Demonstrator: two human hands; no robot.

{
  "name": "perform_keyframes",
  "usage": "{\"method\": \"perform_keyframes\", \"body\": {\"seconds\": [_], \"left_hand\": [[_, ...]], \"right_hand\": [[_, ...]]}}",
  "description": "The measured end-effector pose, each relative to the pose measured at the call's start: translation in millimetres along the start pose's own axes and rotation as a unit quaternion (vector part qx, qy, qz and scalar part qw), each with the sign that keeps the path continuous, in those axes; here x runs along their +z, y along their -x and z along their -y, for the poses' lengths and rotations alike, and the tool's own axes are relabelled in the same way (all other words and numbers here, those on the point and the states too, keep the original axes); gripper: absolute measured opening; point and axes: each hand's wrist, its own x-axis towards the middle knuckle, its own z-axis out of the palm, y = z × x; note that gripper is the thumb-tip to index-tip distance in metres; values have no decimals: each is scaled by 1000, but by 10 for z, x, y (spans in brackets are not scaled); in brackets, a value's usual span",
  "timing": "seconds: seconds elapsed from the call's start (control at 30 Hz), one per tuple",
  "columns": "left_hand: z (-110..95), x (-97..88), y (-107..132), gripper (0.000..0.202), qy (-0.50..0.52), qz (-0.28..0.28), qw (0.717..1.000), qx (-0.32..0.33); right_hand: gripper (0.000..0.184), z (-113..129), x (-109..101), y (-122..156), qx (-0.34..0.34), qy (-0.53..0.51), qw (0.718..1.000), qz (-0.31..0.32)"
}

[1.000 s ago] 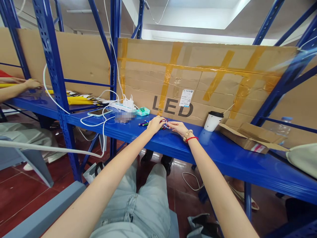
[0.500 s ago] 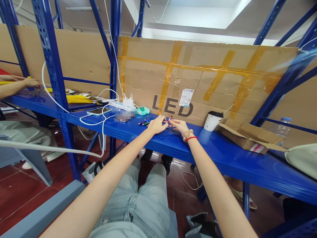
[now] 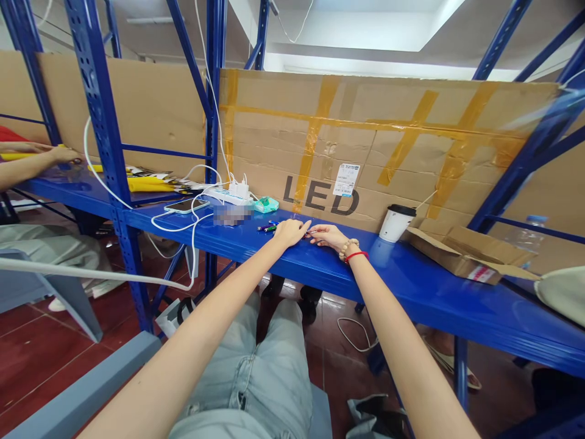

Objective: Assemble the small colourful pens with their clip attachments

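My left hand [image 3: 289,233] rests low over the blue shelf table, fingers curled and mostly hidden under it, its thumb side towards the other hand. Whatever it holds cannot be made out. Close on its right, my right hand [image 3: 329,236] has thumb and fingers pinched on a small thin pen-like piece, largely covered by the fingertips. Several coloured pens [image 3: 267,228], purple and green among them, lie just left of my left hand.
A lidded paper cup [image 3: 394,225] and an open cardboard box [image 3: 461,251] stand to the right. Leftward are a green packet [image 3: 265,205], a white power strip [image 3: 231,194], a phone [image 3: 186,206] and loose cables. Another person's hand [image 3: 66,155] is at the far left by yellow items.
The red-tipped pen-like piece that stood up between my hands has dropped out of clear sight. My hands are lower, and the left hand's fingers lie flatter over the table.
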Motion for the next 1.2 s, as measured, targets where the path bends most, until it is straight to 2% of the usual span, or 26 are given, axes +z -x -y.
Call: {"method": "perform_keyframes", "body": {"seconds": [0.13,0.37,0.5,0.63,0.83,0.93,1.07,1.2], "left_hand": [[-1,9,-12,50,-22,-7,1000,6],[-49,-51,18,53,-28,-22,997,-72],[-48,-50,18,52,-20,-20,996,-87],[-22,-27,11,54,-11,-14,998,-62],[-1,-25,24,44,-6,39,999,18],[2,-16,20,37,-23,29,999,12],[8,-3,6,39,-32,7,999,-11],[6,-7,7,41,-30,4,1000,-9]], "right_hand": [[12,-1,-2,-1,-1,-14,1000,-10],[30,59,43,70,-12,6,1000,25],[23,60,54,67,-11,12,1000,-2],[18,29,55,24,-12,33,999,-21],[27,-24,43,-41,-23,98,995,-14],[34,-42,41,-52,-38,113,993,-9],[21,-35,84,-18,-94,151,984,7],[21,-2,148,52,-150,210,966,15]]}}
